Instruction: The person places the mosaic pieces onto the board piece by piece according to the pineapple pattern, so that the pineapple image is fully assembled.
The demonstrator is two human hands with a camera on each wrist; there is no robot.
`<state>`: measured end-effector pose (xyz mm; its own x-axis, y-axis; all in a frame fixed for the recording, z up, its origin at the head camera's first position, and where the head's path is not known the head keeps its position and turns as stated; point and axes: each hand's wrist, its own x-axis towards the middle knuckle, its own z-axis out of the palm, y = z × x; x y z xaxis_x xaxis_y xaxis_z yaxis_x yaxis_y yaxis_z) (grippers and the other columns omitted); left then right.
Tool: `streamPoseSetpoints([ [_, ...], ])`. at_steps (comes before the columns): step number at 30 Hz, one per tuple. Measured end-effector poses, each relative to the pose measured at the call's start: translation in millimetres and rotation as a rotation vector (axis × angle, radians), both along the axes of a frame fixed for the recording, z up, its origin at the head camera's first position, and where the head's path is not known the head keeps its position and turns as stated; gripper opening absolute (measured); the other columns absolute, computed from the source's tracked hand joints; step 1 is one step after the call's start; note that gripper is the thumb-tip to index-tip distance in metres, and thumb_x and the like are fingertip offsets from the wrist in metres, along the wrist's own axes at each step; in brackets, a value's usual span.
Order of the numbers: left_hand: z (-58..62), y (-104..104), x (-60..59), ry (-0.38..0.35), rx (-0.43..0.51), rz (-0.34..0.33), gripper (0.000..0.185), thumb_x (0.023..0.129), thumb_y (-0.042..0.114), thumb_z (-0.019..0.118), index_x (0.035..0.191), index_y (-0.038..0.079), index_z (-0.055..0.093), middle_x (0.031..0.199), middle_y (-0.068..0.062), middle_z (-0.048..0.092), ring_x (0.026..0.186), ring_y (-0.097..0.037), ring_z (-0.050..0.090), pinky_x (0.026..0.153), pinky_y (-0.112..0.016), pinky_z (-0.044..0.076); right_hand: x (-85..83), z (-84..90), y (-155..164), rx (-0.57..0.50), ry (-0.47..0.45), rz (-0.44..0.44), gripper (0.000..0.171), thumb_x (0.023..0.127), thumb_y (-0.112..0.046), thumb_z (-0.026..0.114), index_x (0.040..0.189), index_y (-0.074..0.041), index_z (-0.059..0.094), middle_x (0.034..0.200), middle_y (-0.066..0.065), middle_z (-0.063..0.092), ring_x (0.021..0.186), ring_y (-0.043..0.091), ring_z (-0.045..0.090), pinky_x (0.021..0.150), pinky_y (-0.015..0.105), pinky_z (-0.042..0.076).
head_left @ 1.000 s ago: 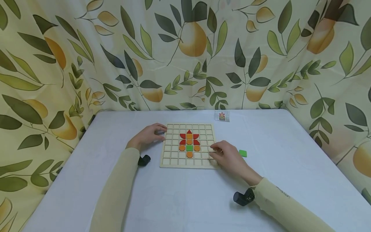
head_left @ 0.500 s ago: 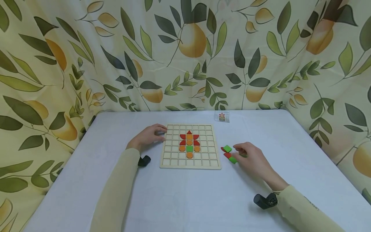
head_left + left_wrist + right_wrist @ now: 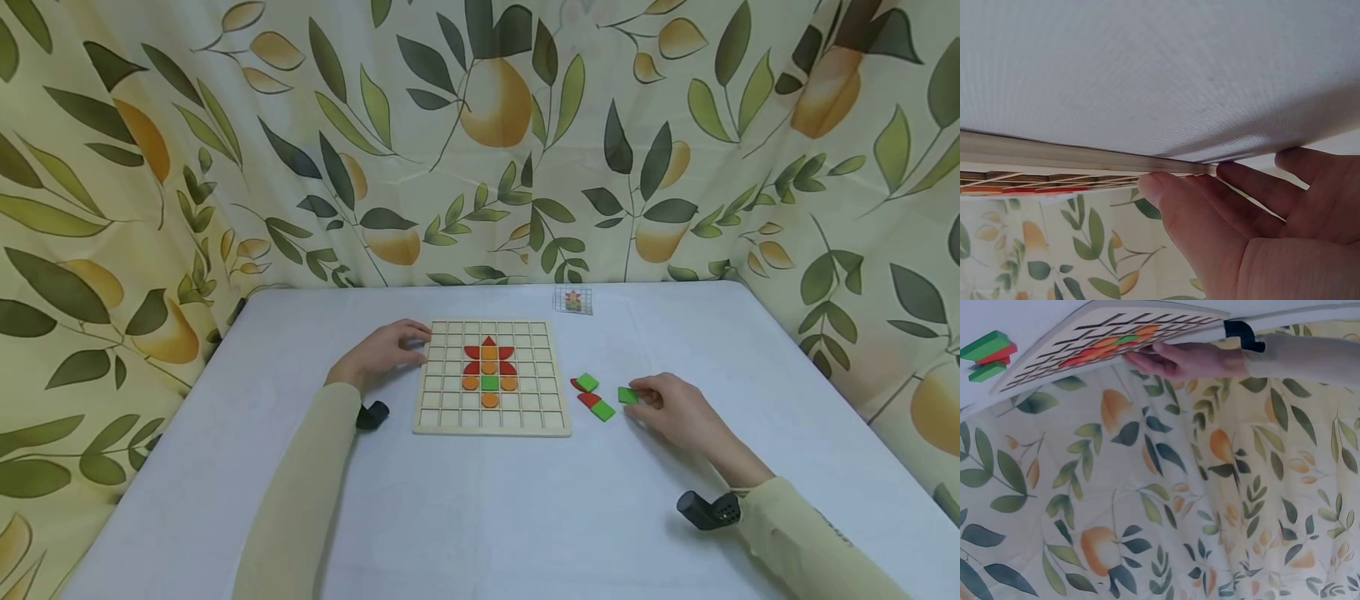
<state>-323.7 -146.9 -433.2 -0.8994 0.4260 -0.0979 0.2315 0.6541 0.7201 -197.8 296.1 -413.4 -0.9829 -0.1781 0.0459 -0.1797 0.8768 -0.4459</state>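
Right hand shifted right, fingertips now touching green tile.

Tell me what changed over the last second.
The right hand left the board's right edge, moved right across the table and now pinches a green tile. Red and green tiles it had covered now show. The left hand stayed at the board's left edge.
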Motion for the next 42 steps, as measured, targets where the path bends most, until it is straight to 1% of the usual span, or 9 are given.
streamPoseSetpoints([
  [4, -0.3, -0.8, -0.5, 0.006, 0.003, -0.006, 0.04, 0.082, 0.023, 0.069, 0.12, 0.013, 0.06, 0.132, 0.004, 0.048, 0.132, -0.019, 0.033, 0.113, -0.04, 0.023, -1.9, -1.8, 1.6, 0.005, 0.003, -0.015, 0.04, 0.08, -0.017, 0.068, 0.113, 0.004, 0.061, 0.097, 0.014, 0.06, 0.083, 0.022, 0.051, 0.069, 0.033, 0.045],
  [9, -1.1, -1.1, -0.6, -0.006, 0.01, 0.001, 0.04, 0.082, 0.023, 0.069, 0.12, 0.014, 0.06, 0.131, 0.005, 0.048, 0.132, -0.017, 0.034, 0.113, -0.039, 0.023, -5.3, -4.5, 3.4, 0.018, 0.007, -0.026, 0.039, 0.081, -0.016, 0.067, 0.113, 0.005, 0.06, 0.099, 0.016, 0.06, 0.084, 0.023, 0.052, 0.07, 0.035, 0.046],
  [15, -1.9, -1.2, -1.5, -0.006, 0.006, 0.005, 0.04, 0.082, 0.023, 0.069, 0.119, 0.014, 0.061, 0.131, 0.006, 0.048, 0.132, -0.018, 0.033, 0.113, -0.04, 0.023, -9.8, -6.8, 2.8, 0.029, 0.008, -0.014, 0.031, 0.081, -0.014, 0.067, 0.108, 0.001, 0.065, 0.098, 0.015, 0.062, 0.084, 0.022, 0.054, 0.071, 0.036, 0.047],
  [17, -2.7, -1.5, -2.1, -0.008, 0.003, 0.006, 0.04, 0.082, 0.024, 0.069, 0.119, 0.014, 0.061, 0.132, 0.006, 0.048, 0.132, -0.017, 0.033, 0.113, -0.039, 0.023, -10.4, -6.9, 2.2, 0.031, 0.013, -0.013, 0.029, 0.081, -0.014, 0.067, 0.106, 0.001, 0.065, 0.097, 0.015, 0.062, 0.083, 0.022, 0.053, 0.07, 0.036, 0.047],
  [24, -3.9, -2.6, -3.0, -0.01, 0.002, 0.003, 0.04, 0.082, 0.023, 0.069, 0.12, 0.015, 0.06, 0.132, 0.006, 0.047, 0.132, -0.018, 0.033, 0.113, -0.04, 0.024, -10.7, -7.5, -0.2, 0.032, 0.031, -0.011, 0.034, 0.081, -0.018, 0.068, 0.109, 0.0, 0.064, 0.096, 0.014, 0.06, 0.081, 0.022, 0.048, 0.066, 0.031, 0.042],
  [29, -4.1, -2.5, -3.5, -0.013, 0.0, 0.01, 0.039, 0.082, 0.024, 0.069, 0.119, 0.018, 0.061, 0.131, 0.008, 0.047, 0.132, -0.016, 0.033, 0.113, -0.04, 0.024, -11.5, -8.0, -0.8, 0.027, 0.048, 0.006, 0.029, 0.081, -0.017, 0.068, 0.106, -0.002, 0.066, 0.096, 0.014, 0.06, 0.08, 0.021, 0.048, 0.065, 0.029, 0.04],
  [36, -4.6, -2.5, -4.0, -0.01, 0.002, 0.007, 0.04, 0.082, 0.024, 0.069, 0.12, 0.017, 0.061, 0.131, 0.008, 0.047, 0.132, -0.016, 0.033, 0.113, -0.039, 0.024, -14.5, -5.6, -8.4, -0.016, 0.063, 0.009, 0.03, 0.083, -0.018, 0.068, 0.108, -0.003, 0.064, 0.095, 0.01, 0.061, 0.081, 0.02, 0.049, 0.067, 0.03, 0.042],
  [40, -4.5, -2.3, -3.7, -0.008, 0.009, 0.007, 0.04, 0.081, 0.023, 0.07, 0.12, 0.015, 0.061, 0.131, 0.007, 0.048, 0.131, -0.016, 0.033, 0.113, -0.039, 0.024, -19.4, -3.4, -22.4, -0.053, 0.044, -0.004, 0.031, 0.084, -0.024, 0.066, 0.109, -0.006, 0.064, 0.099, 0.009, 0.06, 0.085, 0.02, 0.053, 0.071, 0.031, 0.047],
  [42, -4.3, -2.4, -3.6, -0.004, 0.012, 0.002, 0.041, 0.081, 0.023, 0.07, 0.12, 0.015, 0.06, 0.131, 0.006, 0.048, 0.131, -0.017, 0.033, 0.113, -0.039, 0.024, -21.1, -2.0, -31.4, -0.073, 0.051, 0.004, 0.03, 0.084, -0.025, 0.066, 0.109, -0.008, 0.064, 0.1, 0.008, 0.06, 0.087, 0.02, 0.055, 0.072, 0.032, 0.049],
])
